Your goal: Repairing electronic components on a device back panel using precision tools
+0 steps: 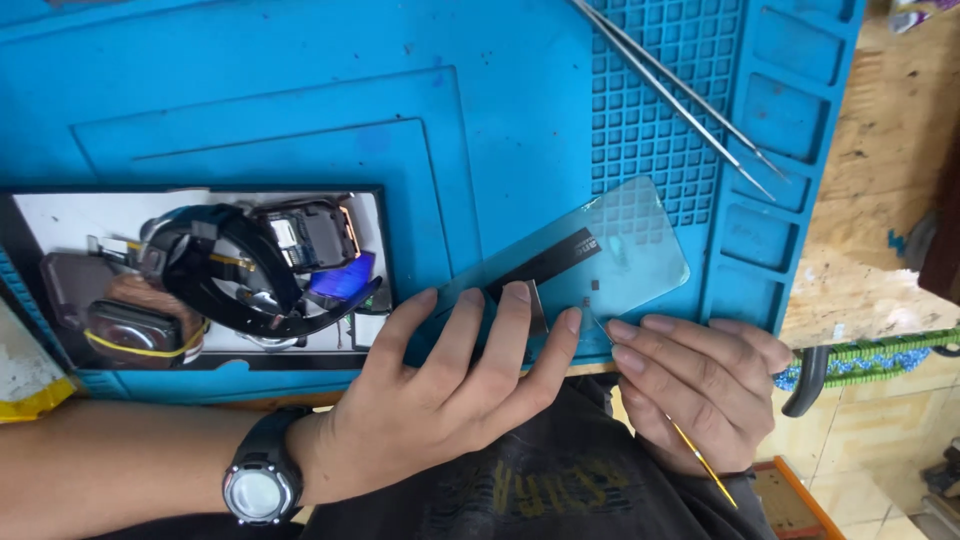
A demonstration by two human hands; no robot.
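The left hand (440, 390) lies flat and open, fingers spread, pressing on the near end of a clear glass plate (600, 262) with rounded corners and a dark strip along one edge. On its wrist sits a black watch (259, 488) with a round pale face. The right hand (690, 385), at 3 o'clock from the left, is closed around a thin yellow-handled tool (690, 448); the fine tip touches a small dark square part (588, 300) on the glass, just beside the left index fingertip.

The glass plate lies tilted on a blue rubber mat (300, 110), smooth with raised rectangle lines, and with a grid of small square cells at 1 o'clock. Across this grid lie long metal tweezers (680, 90), shiny and pointed. At 9 o'clock from the hands is a shallow black-rimmed tray (60, 205) with a white bottom, holding black watch straps and small watch bodies (260, 265). Under the mat is a worn wooden bench (880, 200), pale and scratched. At 5 o'clock, tiled floor (870, 440) shows.
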